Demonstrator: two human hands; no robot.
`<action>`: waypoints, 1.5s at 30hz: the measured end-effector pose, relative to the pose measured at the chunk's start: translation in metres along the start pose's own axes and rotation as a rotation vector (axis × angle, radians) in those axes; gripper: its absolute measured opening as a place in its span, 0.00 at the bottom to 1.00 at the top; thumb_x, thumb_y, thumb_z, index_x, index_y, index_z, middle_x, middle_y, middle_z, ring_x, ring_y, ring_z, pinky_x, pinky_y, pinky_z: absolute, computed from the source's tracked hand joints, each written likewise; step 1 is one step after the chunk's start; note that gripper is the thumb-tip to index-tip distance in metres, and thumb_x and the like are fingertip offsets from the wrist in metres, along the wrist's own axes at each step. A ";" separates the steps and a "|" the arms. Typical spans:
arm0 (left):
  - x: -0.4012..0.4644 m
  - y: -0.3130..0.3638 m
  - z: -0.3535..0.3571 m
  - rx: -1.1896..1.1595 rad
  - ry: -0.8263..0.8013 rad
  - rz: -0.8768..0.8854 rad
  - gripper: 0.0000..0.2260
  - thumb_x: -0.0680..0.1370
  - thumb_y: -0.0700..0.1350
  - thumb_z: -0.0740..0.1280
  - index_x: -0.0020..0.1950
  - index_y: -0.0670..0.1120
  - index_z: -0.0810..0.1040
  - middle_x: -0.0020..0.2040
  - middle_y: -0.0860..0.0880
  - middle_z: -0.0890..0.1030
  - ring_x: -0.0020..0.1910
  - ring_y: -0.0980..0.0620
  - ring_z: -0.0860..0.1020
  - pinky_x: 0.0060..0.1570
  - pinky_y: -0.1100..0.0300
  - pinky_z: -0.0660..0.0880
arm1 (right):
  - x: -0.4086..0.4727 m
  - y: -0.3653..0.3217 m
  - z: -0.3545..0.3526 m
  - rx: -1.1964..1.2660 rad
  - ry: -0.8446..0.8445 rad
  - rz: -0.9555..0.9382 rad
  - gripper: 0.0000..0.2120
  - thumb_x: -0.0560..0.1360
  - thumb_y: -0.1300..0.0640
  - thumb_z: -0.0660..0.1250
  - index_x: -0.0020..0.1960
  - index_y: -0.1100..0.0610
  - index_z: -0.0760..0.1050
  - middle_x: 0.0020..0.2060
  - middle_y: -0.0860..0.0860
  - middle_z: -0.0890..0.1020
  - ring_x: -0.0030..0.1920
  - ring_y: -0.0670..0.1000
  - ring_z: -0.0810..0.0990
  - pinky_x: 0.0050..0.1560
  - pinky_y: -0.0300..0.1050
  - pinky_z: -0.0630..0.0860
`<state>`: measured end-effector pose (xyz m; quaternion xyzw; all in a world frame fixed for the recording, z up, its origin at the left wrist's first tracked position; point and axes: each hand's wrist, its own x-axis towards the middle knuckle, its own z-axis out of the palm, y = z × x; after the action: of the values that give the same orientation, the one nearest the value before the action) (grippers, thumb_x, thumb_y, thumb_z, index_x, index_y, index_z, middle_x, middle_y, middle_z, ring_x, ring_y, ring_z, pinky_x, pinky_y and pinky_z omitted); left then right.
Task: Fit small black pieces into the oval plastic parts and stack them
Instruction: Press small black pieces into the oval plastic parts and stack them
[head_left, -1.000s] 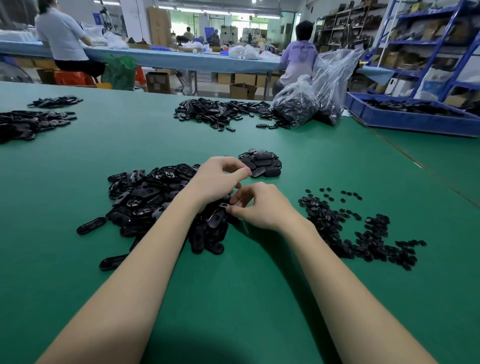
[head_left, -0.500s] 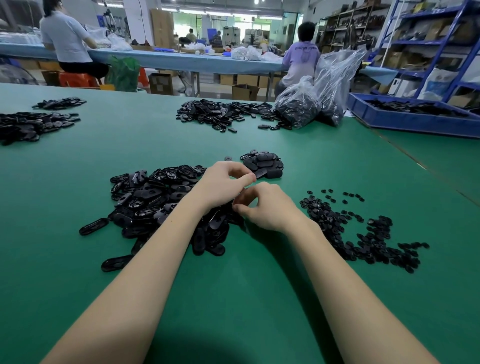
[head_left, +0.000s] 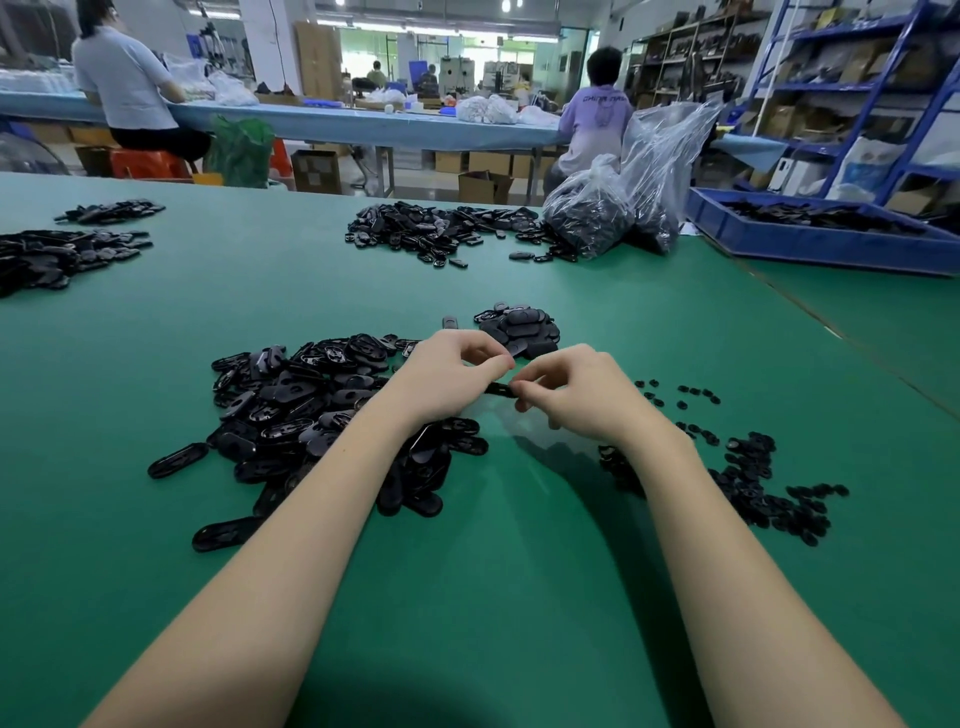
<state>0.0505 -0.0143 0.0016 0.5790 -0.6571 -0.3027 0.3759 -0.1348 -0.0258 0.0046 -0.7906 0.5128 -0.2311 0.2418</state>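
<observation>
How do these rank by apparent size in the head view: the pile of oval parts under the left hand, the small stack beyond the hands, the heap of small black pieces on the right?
1. Pile of oval parts
2. Heap of small black pieces
3. Small stack, which lies farther from the camera, so it may look smaller than it is.

The big table (head_left: 156, 374) has a green top that looks smooth and matt. The oval parts (head_left: 311, 400) in the pile are black plastic, and some shine a little. The small pieces (head_left: 753, 483) are black and dull. The bags (head_left: 654, 171) are thin clear plastic, crinkly and shiny. The tray (head_left: 810, 244) is blue plastic.
</observation>
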 end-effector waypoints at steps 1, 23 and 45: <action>0.000 0.002 0.002 -0.006 -0.018 0.005 0.04 0.78 0.52 0.69 0.47 0.57 0.84 0.43 0.57 0.84 0.44 0.58 0.80 0.50 0.57 0.77 | -0.002 0.003 -0.005 0.051 0.017 0.009 0.08 0.78 0.50 0.70 0.42 0.42 0.83 0.36 0.39 0.86 0.26 0.42 0.78 0.31 0.29 0.70; -0.011 0.012 0.030 -0.386 -0.091 -0.115 0.09 0.77 0.30 0.68 0.53 0.42 0.82 0.46 0.44 0.84 0.38 0.53 0.84 0.41 0.65 0.81 | -0.015 0.034 -0.053 -0.323 -0.201 0.403 0.08 0.63 0.43 0.81 0.38 0.42 0.86 0.42 0.43 0.86 0.48 0.47 0.83 0.53 0.46 0.81; -0.009 0.009 0.026 -0.398 -0.045 -0.089 0.06 0.77 0.35 0.72 0.53 0.40 0.83 0.41 0.43 0.86 0.40 0.51 0.83 0.44 0.61 0.82 | -0.015 0.015 -0.044 0.323 -0.039 0.185 0.03 0.76 0.55 0.71 0.45 0.52 0.84 0.42 0.45 0.88 0.29 0.47 0.68 0.28 0.31 0.68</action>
<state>0.0247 -0.0049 -0.0061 0.5149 -0.5664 -0.4557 0.4543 -0.1774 -0.0236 0.0275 -0.6953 0.5349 -0.2718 0.3956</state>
